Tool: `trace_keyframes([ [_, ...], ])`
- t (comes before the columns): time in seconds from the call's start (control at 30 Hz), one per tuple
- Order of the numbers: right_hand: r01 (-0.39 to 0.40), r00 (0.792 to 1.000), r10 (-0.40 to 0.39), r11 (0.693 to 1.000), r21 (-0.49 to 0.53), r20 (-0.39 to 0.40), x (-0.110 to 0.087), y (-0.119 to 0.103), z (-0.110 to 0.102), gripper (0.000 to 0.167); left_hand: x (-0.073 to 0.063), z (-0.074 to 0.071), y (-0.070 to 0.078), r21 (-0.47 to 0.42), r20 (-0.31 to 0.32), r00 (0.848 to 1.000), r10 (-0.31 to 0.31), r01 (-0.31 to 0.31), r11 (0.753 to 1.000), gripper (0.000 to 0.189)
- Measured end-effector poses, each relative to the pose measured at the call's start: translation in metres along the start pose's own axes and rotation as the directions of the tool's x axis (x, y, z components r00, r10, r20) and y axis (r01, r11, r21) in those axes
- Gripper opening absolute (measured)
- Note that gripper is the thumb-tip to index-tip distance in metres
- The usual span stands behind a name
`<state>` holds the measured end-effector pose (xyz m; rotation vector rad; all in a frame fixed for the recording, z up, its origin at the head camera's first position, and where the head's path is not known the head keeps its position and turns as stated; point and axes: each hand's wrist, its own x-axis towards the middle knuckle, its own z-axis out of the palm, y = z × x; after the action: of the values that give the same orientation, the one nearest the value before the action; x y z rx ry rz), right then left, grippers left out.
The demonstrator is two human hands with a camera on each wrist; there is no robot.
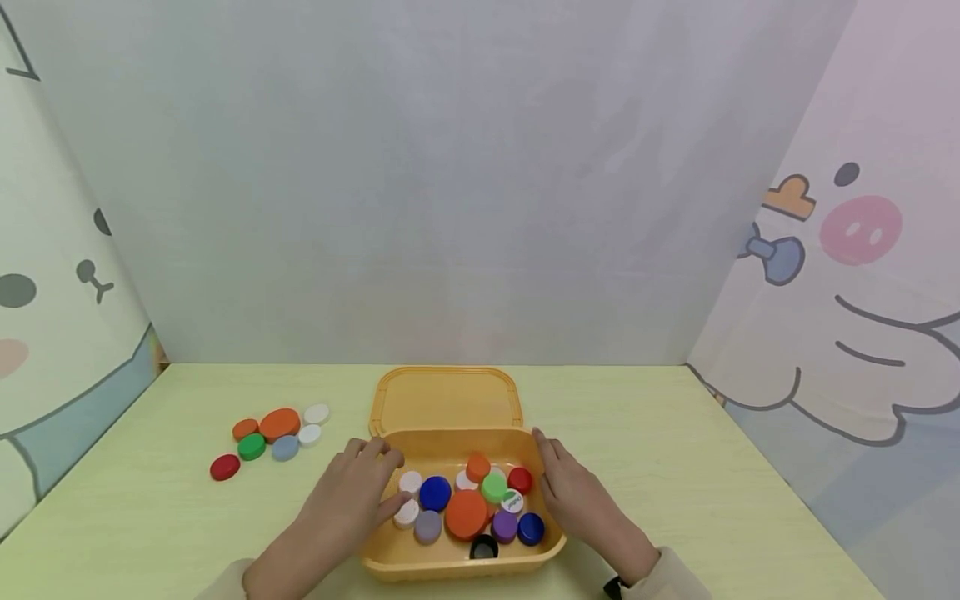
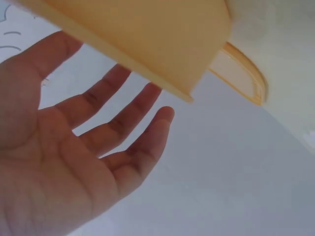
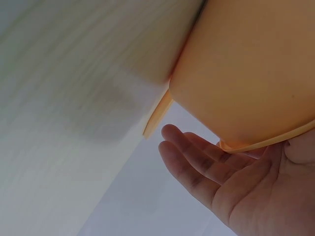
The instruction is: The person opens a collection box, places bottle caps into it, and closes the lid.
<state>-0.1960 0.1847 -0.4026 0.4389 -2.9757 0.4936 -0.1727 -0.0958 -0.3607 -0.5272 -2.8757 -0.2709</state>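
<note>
A yellow plastic box (image 1: 382, 557) holds many bottle caps in several colours, among them a large orange cap (image 1: 467, 514), a blue cap (image 1: 435, 493) and a black cap (image 1: 483, 547). My left hand (image 1: 348, 492) is at the box's left rim, fingers spread and loosely bent, thumb over the inside. In the left wrist view, some fingertips pass behind the rim and are hidden. Against the right rim rests my right hand (image 1: 579, 496), its fingers fairly straight and pointing forward. The right wrist view shows its palm by the box edge, with the thumb partly hidden.
Behind the box lies its yellow lid (image 1: 448, 398) on the pale table (image 1: 637, 442). Several loose caps, including a large orange one (image 1: 280, 423), a green one (image 1: 251, 447) and a red one (image 1: 225, 467), lie at the left. Cloth walls (image 1: 450, 208) enclose the table.
</note>
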Motion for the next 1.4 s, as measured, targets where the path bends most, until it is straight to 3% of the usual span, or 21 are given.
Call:
trace_keyframes([
  [0.23, 0.008, 1.000, -0.008, 1.000, -0.003, -0.011, -0.001, 0.000, -0.001, 0.052, -0.001, -0.007, -0.023, 0.036, -0.033, 0.996, -0.082, 0.083, 0.996, 0.036],
  [0.5, 0.009, 1.000, -0.010, 1.000, -0.006, -0.016, -0.001, -0.001, -0.001, 0.051, -0.008, -0.008, -0.060, 0.034, -0.181, 0.980, -0.082, 0.089, 0.995, 0.036],
  [0.77, 0.025, 0.999, -0.026, 1.000, -0.015, -0.025, -0.001, 0.000, 0.000, 0.051, -0.014, -0.007, -0.097, 0.061, -0.260, 0.962, -0.079, 0.098, 0.993, 0.033],
  [1.1, 0.016, 1.000, -0.016, 1.000, -0.013, -0.011, -0.001, -0.001, -0.001, 0.051, -0.026, -0.002, -0.138, 0.117, -0.200, 0.966, -0.166, 0.192, 0.975, 0.042],
  [1.23, 0.012, 1.000, -0.012, 1.000, -0.009, -0.006, -0.001, -0.001, -0.001, 0.051, -0.028, 0.001, -0.153, 0.108, -0.114, 0.962, -0.246, 0.258, 0.960, 0.045],
  [1.4, 0.014, 1.000, -0.014, 1.000, -0.005, -0.004, -0.001, -0.001, -0.001, 0.052, -0.027, 0.002, -0.169, 0.108, 0.015, 0.939, -0.344, 0.340, 0.934, 0.049],
])
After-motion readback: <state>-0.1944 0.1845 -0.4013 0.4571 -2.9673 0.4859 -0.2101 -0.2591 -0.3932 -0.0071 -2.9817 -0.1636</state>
